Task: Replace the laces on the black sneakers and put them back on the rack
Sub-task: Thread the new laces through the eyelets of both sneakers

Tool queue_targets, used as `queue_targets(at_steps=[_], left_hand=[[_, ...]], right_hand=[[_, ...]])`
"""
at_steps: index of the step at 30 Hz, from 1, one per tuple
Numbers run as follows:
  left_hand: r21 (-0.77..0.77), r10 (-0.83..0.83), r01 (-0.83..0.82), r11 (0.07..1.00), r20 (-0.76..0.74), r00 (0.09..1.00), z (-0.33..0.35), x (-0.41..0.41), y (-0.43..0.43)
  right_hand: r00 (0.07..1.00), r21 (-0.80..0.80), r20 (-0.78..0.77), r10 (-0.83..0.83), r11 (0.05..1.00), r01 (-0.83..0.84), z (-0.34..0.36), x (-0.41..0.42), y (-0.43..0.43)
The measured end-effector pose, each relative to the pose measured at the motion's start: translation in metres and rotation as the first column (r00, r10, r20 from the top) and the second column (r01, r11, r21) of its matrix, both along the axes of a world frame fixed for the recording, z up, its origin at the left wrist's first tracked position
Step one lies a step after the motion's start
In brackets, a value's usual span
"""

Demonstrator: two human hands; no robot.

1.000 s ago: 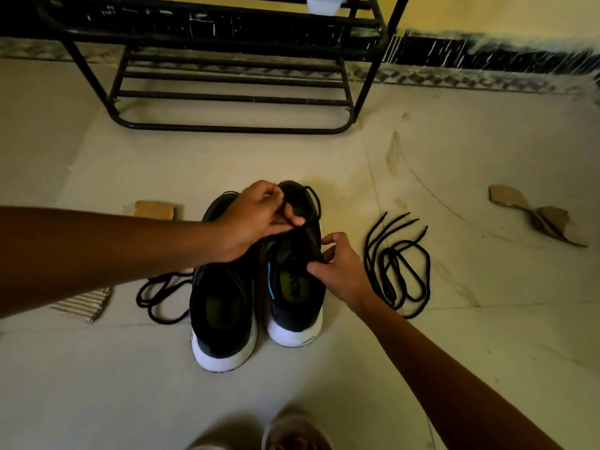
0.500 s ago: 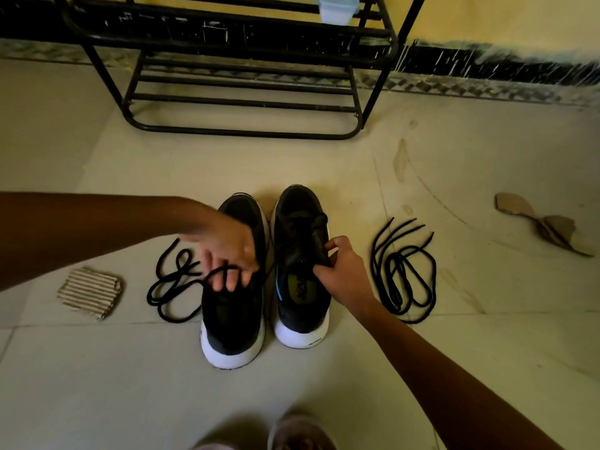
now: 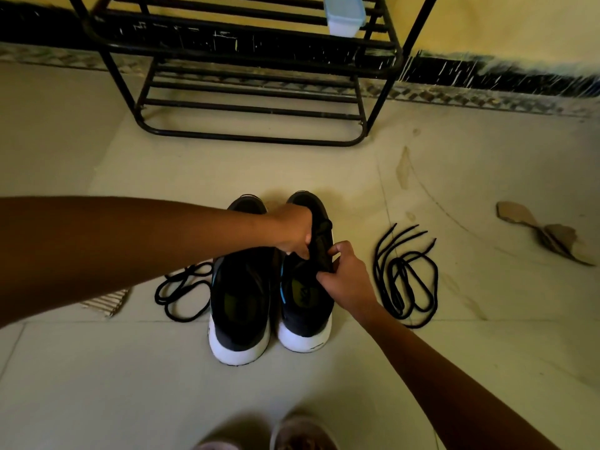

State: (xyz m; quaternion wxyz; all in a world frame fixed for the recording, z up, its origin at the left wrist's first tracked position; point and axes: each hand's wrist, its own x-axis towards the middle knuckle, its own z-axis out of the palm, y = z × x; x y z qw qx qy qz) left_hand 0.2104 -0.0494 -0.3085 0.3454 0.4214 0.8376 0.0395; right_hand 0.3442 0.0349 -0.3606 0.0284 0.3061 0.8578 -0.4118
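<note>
Two black sneakers with white heels stand side by side on the floor, heels toward me: the left sneaker [image 3: 240, 306] and the right sneaker [image 3: 306, 306]. My left hand [image 3: 292, 230] reaches across the left sneaker and pinches the lacing area of the right one. My right hand [image 3: 344, 277] grips the right sneaker's tongue and upper from its right side. A loose black lace [image 3: 181, 292] lies on the floor left of the sneakers. A bundle of black laces [image 3: 406, 277] lies to the right. The black metal rack [image 3: 253, 79] stands against the wall beyond.
A pale plastic container [image 3: 344, 14] sits on the rack's upper shelf. A corrugated cardboard piece [image 3: 107, 302] lies at the left under my forearm, and torn cardboard [image 3: 545, 233] lies at the far right. My feet [image 3: 292, 433] show at the bottom edge.
My left hand left the loose lace on the floor at the left and moved back up to the right sneaker's lacing. My right hand stayed on that sneaker.
</note>
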Motion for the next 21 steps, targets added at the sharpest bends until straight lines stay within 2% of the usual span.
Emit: queue_targets(at_steps=[3, 11, 13, 16, 21], left_hand=[[0.037, 0.018, -0.016, 0.999, -0.068, 0.997, 0.0, -0.004, -0.005], [0.028, -0.028, 0.031, 0.999, -0.098, 0.995, 0.004, 0.001, -0.017], [0.037, -0.049, 0.056, 0.998, -0.166, 0.985, 0.002, 0.005, -0.012], [0.061, 0.02, -0.005, 0.998, -0.241, 0.97, -0.004, 0.006, -0.003], [0.158, 0.161, -0.132, 0.978, -0.184, 0.97, -0.012, 0.005, 0.005]], right_hand=[[1.0, -0.009, 0.008, -0.008, 1.0, 0.008, 0.001, 0.0, -0.001], [0.999, -0.029, 0.01, -0.041, 0.999, 0.042, 0.0, 0.0, -0.003], [0.999, -0.03, 0.013, -0.041, 0.999, 0.042, 0.0, 0.001, -0.004], [0.999, -0.024, 0.014, -0.037, 0.999, 0.037, 0.001, 0.001, -0.003], [0.999, -0.03, 0.011, -0.034, 0.999, 0.034, 0.002, 0.001, -0.004]])
